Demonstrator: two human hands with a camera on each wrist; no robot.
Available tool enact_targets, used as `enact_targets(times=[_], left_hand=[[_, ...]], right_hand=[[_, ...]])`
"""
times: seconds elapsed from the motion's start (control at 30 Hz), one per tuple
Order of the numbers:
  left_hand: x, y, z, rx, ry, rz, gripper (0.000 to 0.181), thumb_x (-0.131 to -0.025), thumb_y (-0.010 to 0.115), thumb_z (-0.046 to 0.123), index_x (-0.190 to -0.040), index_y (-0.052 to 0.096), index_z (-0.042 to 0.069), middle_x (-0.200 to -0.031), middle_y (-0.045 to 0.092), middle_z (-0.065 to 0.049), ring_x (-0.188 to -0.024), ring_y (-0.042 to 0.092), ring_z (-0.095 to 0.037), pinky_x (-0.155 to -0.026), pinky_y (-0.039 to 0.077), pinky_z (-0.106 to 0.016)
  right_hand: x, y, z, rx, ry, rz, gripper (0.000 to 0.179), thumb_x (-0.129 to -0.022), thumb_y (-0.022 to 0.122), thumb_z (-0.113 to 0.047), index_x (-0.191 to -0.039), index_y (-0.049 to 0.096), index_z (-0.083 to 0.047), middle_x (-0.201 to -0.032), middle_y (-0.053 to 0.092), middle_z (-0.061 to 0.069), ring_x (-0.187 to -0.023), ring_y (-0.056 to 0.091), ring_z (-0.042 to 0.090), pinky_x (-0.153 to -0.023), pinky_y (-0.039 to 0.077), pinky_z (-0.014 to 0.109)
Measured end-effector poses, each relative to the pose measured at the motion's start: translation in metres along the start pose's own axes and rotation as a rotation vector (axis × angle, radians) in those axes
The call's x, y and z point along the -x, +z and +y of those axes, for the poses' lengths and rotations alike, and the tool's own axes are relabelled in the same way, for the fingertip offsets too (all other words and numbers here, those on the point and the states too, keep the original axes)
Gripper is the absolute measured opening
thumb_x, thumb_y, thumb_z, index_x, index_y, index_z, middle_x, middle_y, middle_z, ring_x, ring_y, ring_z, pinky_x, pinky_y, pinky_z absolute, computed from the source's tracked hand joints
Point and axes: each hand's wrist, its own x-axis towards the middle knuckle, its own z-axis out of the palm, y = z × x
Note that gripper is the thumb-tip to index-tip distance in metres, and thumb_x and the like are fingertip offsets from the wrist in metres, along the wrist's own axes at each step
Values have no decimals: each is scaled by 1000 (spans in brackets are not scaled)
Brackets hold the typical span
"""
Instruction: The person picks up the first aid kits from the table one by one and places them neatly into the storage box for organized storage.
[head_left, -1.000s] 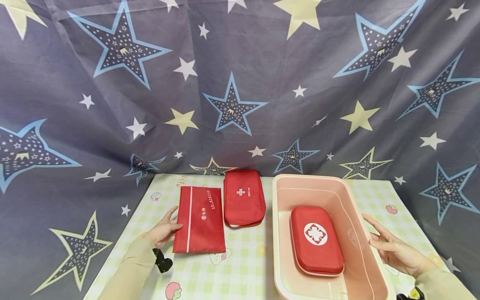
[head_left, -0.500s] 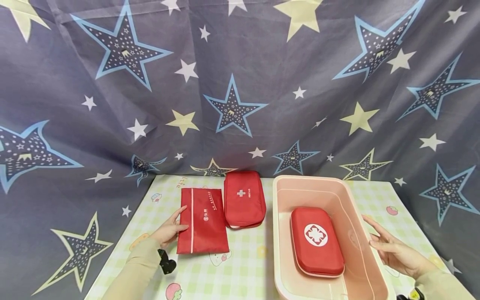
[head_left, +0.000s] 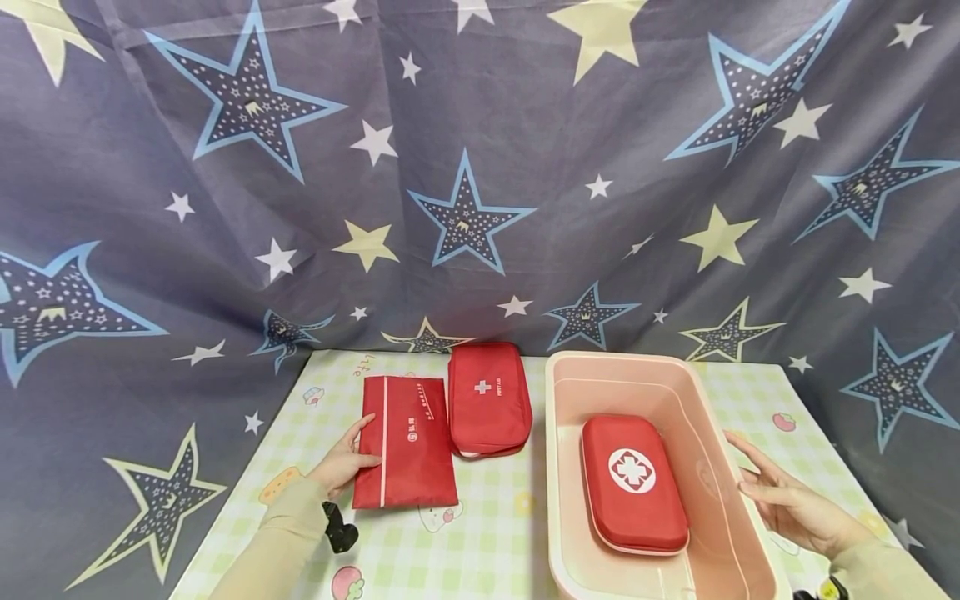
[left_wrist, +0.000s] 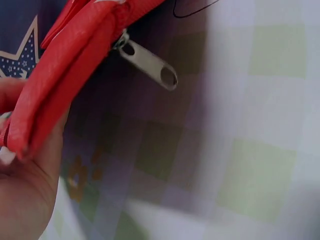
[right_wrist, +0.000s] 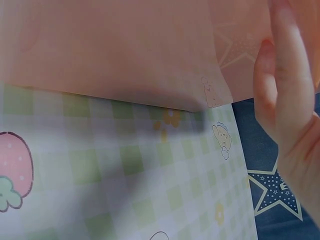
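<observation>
Nearest: one pink rectangular plastic bin [head_left: 712,492], long axis running near-to-far. One red hard-shell case with white cross emblem [head_left: 636,492] lay inside, far end angled left. Right hand [head_left: 791,502] was at bin's right rim, fingers straight, slightly apart. Left hand [head_left: 339,467] pinched left edge of one flat red fabric pouch with white stripe [head_left: 408,450], over the table [head_left: 495,537], left of bin; long axis near-to-far, stripe leftward. One silver zip pull [left_wrist: 150,64] hung off it. Beyond: one red first-aid bag [head_left: 487,412], also near-to-far. Red items totalled three. Dark starred curtain [head_left: 555,142] stood behind.

Rear pouch [head_left: 491,417]: "FIRST AID", cross [head_left: 482,387]; case [head_left: 637,518]: cross; tablecloth [head_left: 491,533]: "life".
</observation>
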Motion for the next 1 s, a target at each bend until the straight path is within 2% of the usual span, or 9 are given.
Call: enact_targets(times=[0.13, 0.27, 0.47, 0.63, 1.0], left_hand=[[2, 4, 1, -5, -11, 42, 88, -81, 54, -16, -152, 12, 15, -140, 34, -33, -99, 59, -17, -79, 55, -34], [4, 5, 1, 8, -15, 55, 88, -82, 53, -16, -152, 11, 16, -141, 33, -34, -99, 59, -17, -80, 55, -36], [9, 5, 1, 98, -9, 40, 89, -85, 52, -14, -153, 5, 20, -143, 30, -32, -98, 59, -15, -82, 56, -40], [13, 4, 2, 162, -19, 84, 90, -86, 53, -12, -153, 6, 24, -141, 35, -27, -94, 61, -13, -80, 56, -42], [19, 2, 9, 186, -13, 103, 93, -87, 53, -11, -153, 1, 28, -147, 26, -27, -97, 59, -12, -81, 56, -41]], right_hand=[[0, 0, 0, -6, 2, -1, 67, -100, 10, 4, -147, 25, -42, -143, 44, 0, -130, 46, 22, -106, 39, 38], [0, 0, -1, -9, 0, -2, 67, -100, 10, 5, -147, 25, -41, -143, 44, 1, -130, 46, 22, -106, 39, 38], [1, 0, -1, -6, -2, -3, 67, -100, 10, 5, -146, 26, -41, -142, 44, 0, -130, 46, 21, -106, 39, 37], [0, 1, 0, -5, 0, -2, 68, -100, 9, 5, -146, 26, -41, -142, 44, 0, -130, 46, 21, -107, 39, 37], [-1, 0, 0, -13, 1, -10, 68, -100, 8, 5, -146, 26, -41, -142, 44, 1, -130, 46, 22, -107, 38, 38]])
